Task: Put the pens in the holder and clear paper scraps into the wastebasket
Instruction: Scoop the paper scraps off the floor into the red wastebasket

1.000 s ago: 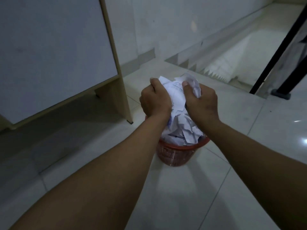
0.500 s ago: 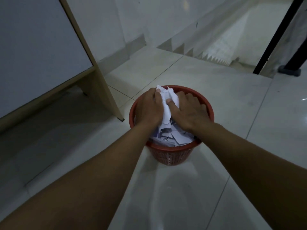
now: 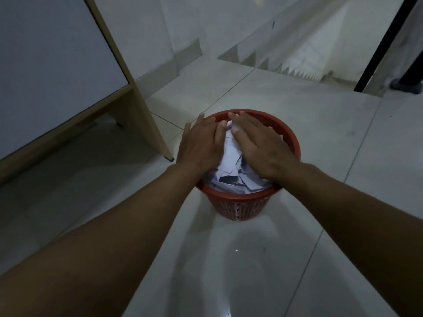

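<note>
- At the centre of the frame, a red wastebasket (image 3: 242,205) with a perforated wall stands on the pale tiled floor (image 3: 309,138).
- Paper scraps (image 3: 231,170), white and crumpled, fill the wastebasket up to about its rim; a few carry dark print.
- Both hands lie flat, palms down, on top of the scraps, fingers stretched out and gripping nothing.
- The left hand (image 3: 201,143) covers the left part of the heap, its fingertips reaching the far left rim.
- The right hand (image 3: 258,143) covers the right part, its fingers pointing toward the upper left of the frame; its thumb lies just beside the left thumb, with a strip of paper showing between them.
- Both bare forearms run in from the lower corners of the frame.
- Upper left of the frame: a grey panel (image 3: 45,65) in a light wooden frame, one foot resting on the floor just left of the wastebasket.
- Upper right: a descending stairwell (image 3: 309,53) and a dark slanted post (image 3: 384,42).
- No pens or holder show in this view.
</note>
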`<state>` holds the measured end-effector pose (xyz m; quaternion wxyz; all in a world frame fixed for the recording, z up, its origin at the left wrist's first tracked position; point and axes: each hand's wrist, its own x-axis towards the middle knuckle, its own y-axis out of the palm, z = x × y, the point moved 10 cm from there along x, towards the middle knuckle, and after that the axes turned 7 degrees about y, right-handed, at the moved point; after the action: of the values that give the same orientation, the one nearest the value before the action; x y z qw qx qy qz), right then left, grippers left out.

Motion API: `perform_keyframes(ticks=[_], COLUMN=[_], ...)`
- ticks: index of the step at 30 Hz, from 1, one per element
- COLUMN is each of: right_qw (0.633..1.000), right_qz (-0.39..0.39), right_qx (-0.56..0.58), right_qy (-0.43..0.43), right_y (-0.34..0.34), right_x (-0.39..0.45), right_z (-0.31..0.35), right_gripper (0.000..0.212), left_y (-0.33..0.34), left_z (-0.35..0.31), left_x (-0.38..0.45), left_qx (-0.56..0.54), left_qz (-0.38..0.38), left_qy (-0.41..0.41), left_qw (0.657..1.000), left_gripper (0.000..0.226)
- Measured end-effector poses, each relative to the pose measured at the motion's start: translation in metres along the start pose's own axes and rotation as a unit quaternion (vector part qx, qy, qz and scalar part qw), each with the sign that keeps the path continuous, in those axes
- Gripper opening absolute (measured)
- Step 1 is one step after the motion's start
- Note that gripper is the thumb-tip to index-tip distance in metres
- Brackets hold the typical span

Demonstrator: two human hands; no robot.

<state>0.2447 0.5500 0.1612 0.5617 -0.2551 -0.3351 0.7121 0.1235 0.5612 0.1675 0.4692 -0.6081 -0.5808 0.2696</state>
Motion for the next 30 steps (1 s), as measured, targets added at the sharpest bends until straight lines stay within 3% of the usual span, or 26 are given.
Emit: perform_keyframes(ticks=[5, 10, 15, 21, 23, 26, 30], right_qw=[0.991, 0.969, 0.934, 0.915, 0.926, 0.964, 0.987], right_qz=[0.117, 0.194, 0.236, 0.266, 0.249, 0.154, 0.003], right_qx=[-0.071, -0.149, -0.256, -0.277, -0.256, -0.206, -0.162], right_qy=[0.004, 0.043, 0.083, 0.122, 0.119, 0.068, 0.022], right_y=[0.028, 0.047, 0.063, 0.082, 0.081, 0.059, 0.013], right_x=[-0.005, 0.004, 0.007, 0.01, 0.015, 0.024, 0.016], right_z=[-0.002, -0.023, -0.039, -0.055, -0.053, -0.036, -0.006], right_gripper=[0.073, 0.07, 0.075, 0.075, 0.076, 0.072, 0.058], left_y=[0.014, 0.011, 0.039, 0.05, 0.045, 0.019, -0.016], left_z=[0.005, 0.009, 0.011, 0.014, 0.012, 0.008, 0.003], left_x=[-0.001, 0.005, 0.003, 0.005, 0.008, 0.011, 0.001], left_qx=[0.061, 0.082, 0.236, 0.326, 0.271, 0.076, -0.052], left_qz=[0.067, 0.057, 0.159, 0.184, 0.165, 0.053, -0.072], left_qy=[-0.006, 0.024, 0.058, 0.066, 0.071, 0.056, 0.057], left_qw=[0.996, 0.995, 0.957, 0.925, 0.946, 0.994, 0.994], left_gripper=[0.047, 0.047, 0.057, 0.063, 0.06, 0.046, 0.033])
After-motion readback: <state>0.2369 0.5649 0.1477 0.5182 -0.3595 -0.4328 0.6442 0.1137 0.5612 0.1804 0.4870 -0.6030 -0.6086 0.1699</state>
